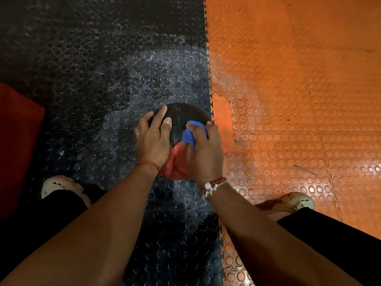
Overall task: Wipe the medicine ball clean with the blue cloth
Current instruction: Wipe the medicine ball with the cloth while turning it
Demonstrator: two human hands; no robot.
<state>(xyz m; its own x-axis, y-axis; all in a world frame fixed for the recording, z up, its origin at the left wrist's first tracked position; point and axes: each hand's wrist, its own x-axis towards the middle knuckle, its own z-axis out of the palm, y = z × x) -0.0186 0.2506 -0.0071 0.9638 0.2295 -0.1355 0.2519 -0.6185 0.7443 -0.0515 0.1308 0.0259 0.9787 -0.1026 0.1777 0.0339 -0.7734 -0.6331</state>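
A black and red medicine ball (179,120) sits on the floor at the seam between black and orange tiles. My left hand (151,137) rests on the ball's left side with fingers spread over its black top. My right hand (204,153) grips a bunched blue cloth (190,134) and presses it against the ball's right side. The lower red part of the ball shows between my wrists.
Studded black floor tiles (82,69) lie on the left and studded orange tiles (299,89) on the right. A red padded object (18,141) stands at the left edge. My two feet in pale shoes (59,185) flank the ball.
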